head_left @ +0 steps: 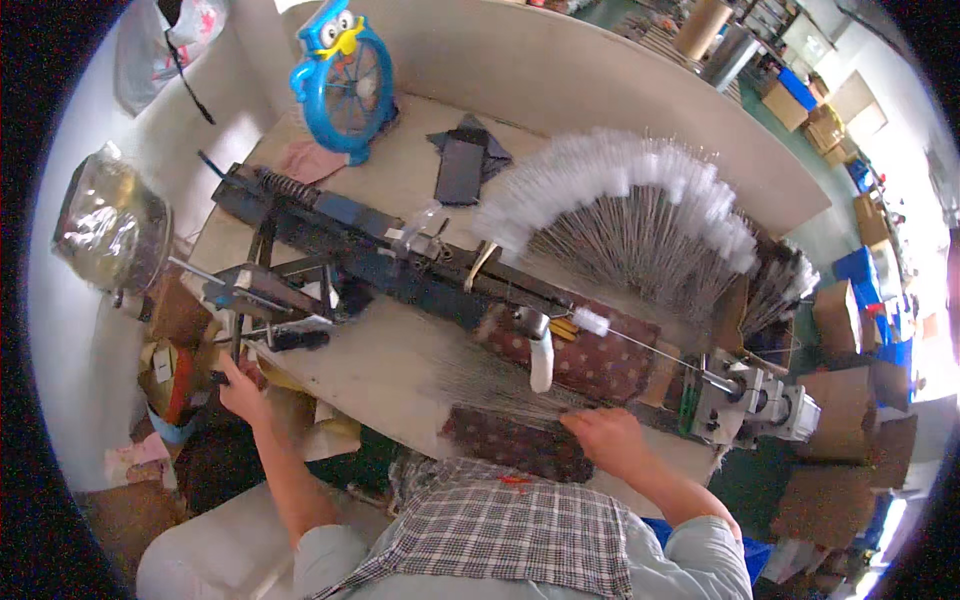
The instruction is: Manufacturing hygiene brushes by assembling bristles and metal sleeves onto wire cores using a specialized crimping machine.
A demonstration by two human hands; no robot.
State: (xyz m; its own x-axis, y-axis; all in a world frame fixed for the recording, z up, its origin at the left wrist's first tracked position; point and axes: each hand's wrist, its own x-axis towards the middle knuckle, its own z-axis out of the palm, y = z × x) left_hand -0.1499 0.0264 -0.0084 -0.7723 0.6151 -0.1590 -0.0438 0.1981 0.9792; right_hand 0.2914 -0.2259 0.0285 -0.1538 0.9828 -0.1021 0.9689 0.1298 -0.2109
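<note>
The right hand (608,437) lies palm down, fingers loosely curled, on a spread of thin bare wires (500,385) at about five o'clock on the workbench (390,365); whether it pinches any wire or only presses on them I cannot tell. The wires fan across a patterned dark-red cloth pad (515,445) at the bench's near edge.

The left hand (240,385), out at eight o'clock, is closed around a dark handle (225,372) low on the long dark machine (400,265), which runs from ten o'clock down toward four o'clock, where a grey motor unit (755,400) sits. One wire with a white bristled tip (592,321) stretches along it toward the motor.

By my judgement the wires are very light, springy and slippery, prone to scatter or kink; they are best taken near one end, pinched between thumb and forefinger, one at a time, with the rest held flat under the palm.

Beyond the machine, at one o'clock, finished white brushes (640,185) lie in a fan, soft at the tip and stiff in the stem. A blue bird-shaped fan (343,80) stands at eleven o'clock.
</note>
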